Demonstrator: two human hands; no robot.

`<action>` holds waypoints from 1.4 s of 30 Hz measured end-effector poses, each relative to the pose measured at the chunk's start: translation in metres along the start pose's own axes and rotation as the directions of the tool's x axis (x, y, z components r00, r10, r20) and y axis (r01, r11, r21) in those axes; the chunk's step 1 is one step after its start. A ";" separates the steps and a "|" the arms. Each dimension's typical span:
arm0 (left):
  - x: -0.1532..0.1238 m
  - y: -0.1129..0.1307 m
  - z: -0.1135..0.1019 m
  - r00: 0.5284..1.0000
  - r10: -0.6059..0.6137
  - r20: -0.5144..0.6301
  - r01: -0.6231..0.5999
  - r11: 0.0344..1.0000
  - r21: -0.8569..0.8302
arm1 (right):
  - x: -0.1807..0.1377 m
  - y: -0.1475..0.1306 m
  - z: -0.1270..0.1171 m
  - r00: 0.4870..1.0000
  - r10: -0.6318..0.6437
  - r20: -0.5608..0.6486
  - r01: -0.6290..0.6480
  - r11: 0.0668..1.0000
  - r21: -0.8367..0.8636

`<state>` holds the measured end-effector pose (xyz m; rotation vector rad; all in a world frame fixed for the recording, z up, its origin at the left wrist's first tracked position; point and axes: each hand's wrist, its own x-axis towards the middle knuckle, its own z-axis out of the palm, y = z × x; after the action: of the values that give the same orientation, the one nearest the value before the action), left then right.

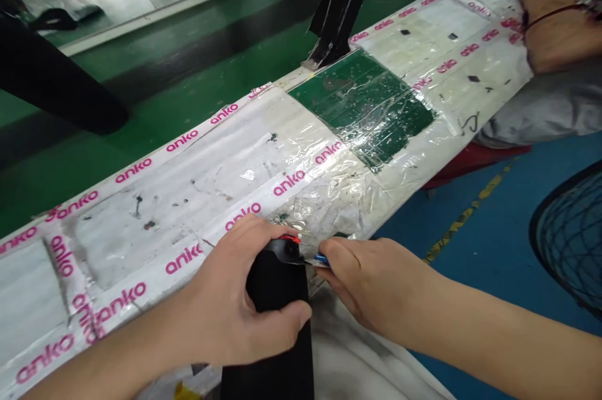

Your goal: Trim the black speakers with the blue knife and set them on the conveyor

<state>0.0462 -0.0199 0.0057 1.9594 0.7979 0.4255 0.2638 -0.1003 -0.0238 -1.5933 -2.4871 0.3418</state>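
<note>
My left hand [244, 300] is wrapped around a long black padded piece [282, 300], thumb on the near side and fingers across its upper end. At that end sits a dark, shiny rim [282, 251] with a small bit of red [292, 239], perhaps thin wire. My right hand [371, 278] is closed on a small blue-handled tool [322, 259]. Its thin metal tip touches or nearly touches the rim's right side; the exact kind of tool is hidden by my fingers. Below my hands, the black piece runs down out of view.
A ledge [226, 162] covered in plastic and "anko" tape borders a green conveyor belt [188, 68]. Black pieces lie at the left [56, 68] and stand beyond the ledge [345, 5]. Another person's hand [555, 5] rests at upper right. A black mesh basket [571, 237] stands right.
</note>
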 end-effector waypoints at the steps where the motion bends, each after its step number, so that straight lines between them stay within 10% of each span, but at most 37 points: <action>1: -0.001 -0.001 0.001 1.000 -0.001 -0.013 0.001 1.000 0.015 | 0.002 0.001 -0.001 1.000 -0.002 0.011 0.002 1.000 0.013; 12: -0.005 0.001 -0.003 0.998 -0.044 -0.036 0.046 0.997 0.061 | -0.033 -0.007 -0.043 0.960 0.208 -0.188 -0.141 0.938 0.317; 19: -0.020 0.013 -0.022 0.982 -0.182 -0.051 0.188 0.969 0.159 | -0.027 -0.063 -0.001 0.812 0.526 0.253 -0.400 0.184 0.898; 23: -0.022 0.012 -0.039 0.967 -0.238 0.091 0.226 0.966 0.123 | -0.022 -0.055 0.003 0.711 0.595 0.374 -0.448 -0.026 0.894; 36: -0.008 -0.002 -0.039 0.950 -0.137 0.280 0.146 0.989 -0.011 | -0.025 -0.030 0.003 0.663 0.632 0.402 -0.295 -0.273 0.916; 42: 0.003 -0.017 -0.016 0.975 -0.205 0.083 0.211 0.975 -0.076 | -0.034 -0.016 0.004 0.584 0.708 0.397 -0.264 -0.297 0.918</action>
<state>0.0330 -0.0021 -0.0011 1.7818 0.9116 0.2551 0.2636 -0.1383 -0.0236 -1.5020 -0.3776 1.4129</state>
